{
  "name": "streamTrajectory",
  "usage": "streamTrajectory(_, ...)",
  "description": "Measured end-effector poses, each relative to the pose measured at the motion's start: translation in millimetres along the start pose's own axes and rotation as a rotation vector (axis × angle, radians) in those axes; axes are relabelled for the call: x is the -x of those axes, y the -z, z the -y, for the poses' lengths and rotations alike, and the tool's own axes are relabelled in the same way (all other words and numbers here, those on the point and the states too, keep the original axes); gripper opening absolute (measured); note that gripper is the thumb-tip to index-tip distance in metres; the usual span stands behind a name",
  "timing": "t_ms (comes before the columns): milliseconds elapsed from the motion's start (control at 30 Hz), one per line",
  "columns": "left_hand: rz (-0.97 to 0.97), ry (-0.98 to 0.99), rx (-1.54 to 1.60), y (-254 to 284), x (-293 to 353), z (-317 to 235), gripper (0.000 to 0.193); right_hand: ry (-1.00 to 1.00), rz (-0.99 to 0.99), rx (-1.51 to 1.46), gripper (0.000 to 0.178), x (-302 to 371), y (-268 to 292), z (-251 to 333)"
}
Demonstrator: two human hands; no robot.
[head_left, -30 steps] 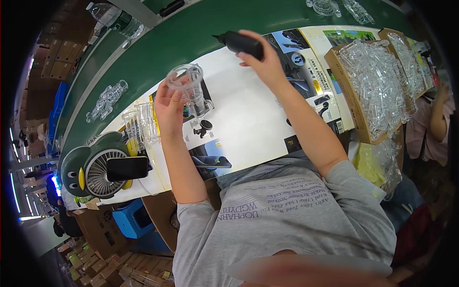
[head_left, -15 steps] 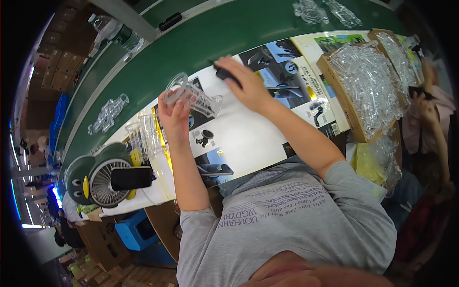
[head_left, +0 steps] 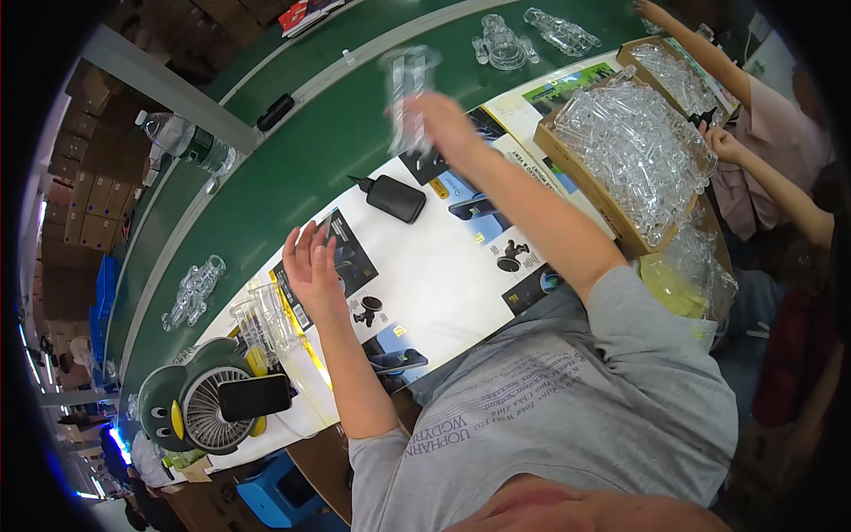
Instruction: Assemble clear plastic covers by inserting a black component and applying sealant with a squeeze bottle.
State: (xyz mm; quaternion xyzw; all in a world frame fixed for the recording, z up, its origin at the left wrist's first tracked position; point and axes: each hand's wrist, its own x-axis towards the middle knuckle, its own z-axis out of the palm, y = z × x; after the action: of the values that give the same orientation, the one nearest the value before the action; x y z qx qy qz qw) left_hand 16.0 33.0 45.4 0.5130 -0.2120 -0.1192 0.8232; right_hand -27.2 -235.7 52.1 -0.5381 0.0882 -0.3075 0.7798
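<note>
My right hand (head_left: 441,126) is raised over the far edge of the white work sheet (head_left: 443,262), closed on a clear plastic part (head_left: 413,84) that is smeared by motion. My left hand (head_left: 315,277) hovers above the left side of the sheet, its fingers apart and nothing in them. Between the hands lies a black, rounded block-shaped object (head_left: 396,199) with a small pointed end; its kind does not show. Just left of my left hand stand several clear plastic pieces (head_left: 266,316) in a row.
A cardboard box (head_left: 612,204) heaped with clear parts stands at the right, near a co-worker's hand (head_left: 725,144). Clear assemblies (head_left: 503,43) rest on the green belt (head_left: 301,168). At the lower left are a green fan (head_left: 199,399) and a phone (head_left: 253,399).
The clear plastic part has passed from my left hand to my right, which has moved away over the belt. My right hand has let go of the black object. My left hand has opened.
</note>
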Motion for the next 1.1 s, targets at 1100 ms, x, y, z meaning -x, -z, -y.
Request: streamTrajectory(1100,-0.033,0.244,0.277,20,-8,11,0.043,-0.281,0.178,-0.002,0.034,70,-37,-11)
